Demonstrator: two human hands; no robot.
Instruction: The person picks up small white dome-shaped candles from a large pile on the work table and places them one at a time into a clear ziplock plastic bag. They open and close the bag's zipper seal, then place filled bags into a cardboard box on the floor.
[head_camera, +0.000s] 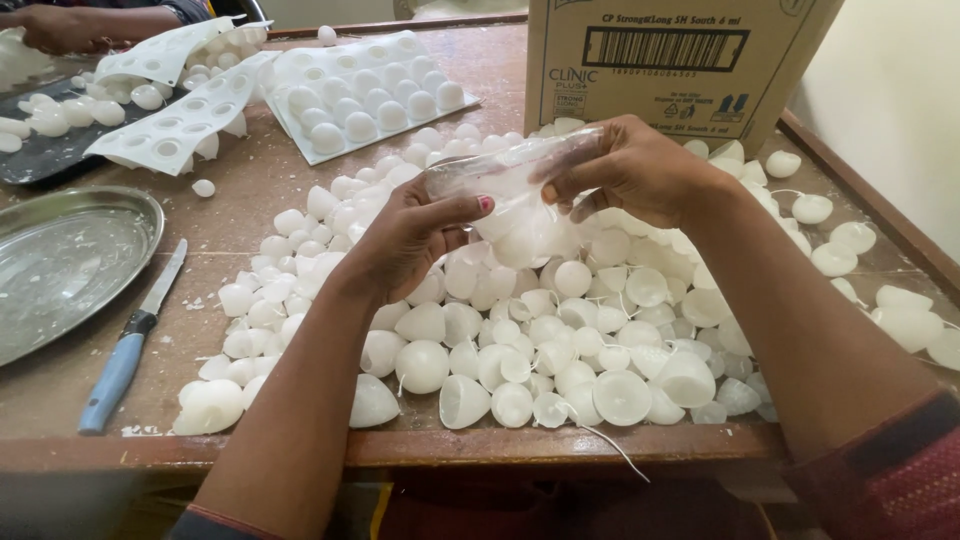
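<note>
Nearest the camera, at the lower edge of the frame, white dome-shaped wax candles (520, 340) with thin wicks crowd the worn wooden table's (560, 447) rim. Above them, at frame centre, the left hand (405, 240) and right hand (630, 170) each pinch shut on one end of a clear plastic pouch (510, 190) holding a few candles. A loose pinch could probably spill them. A blue-handled knife (130, 345) lies lower left beside a round steel plate (60, 265).

both forearms reach forward, left hand (405, 240) and right hand (630, 170) raised, fingers pinched closed.
</note>
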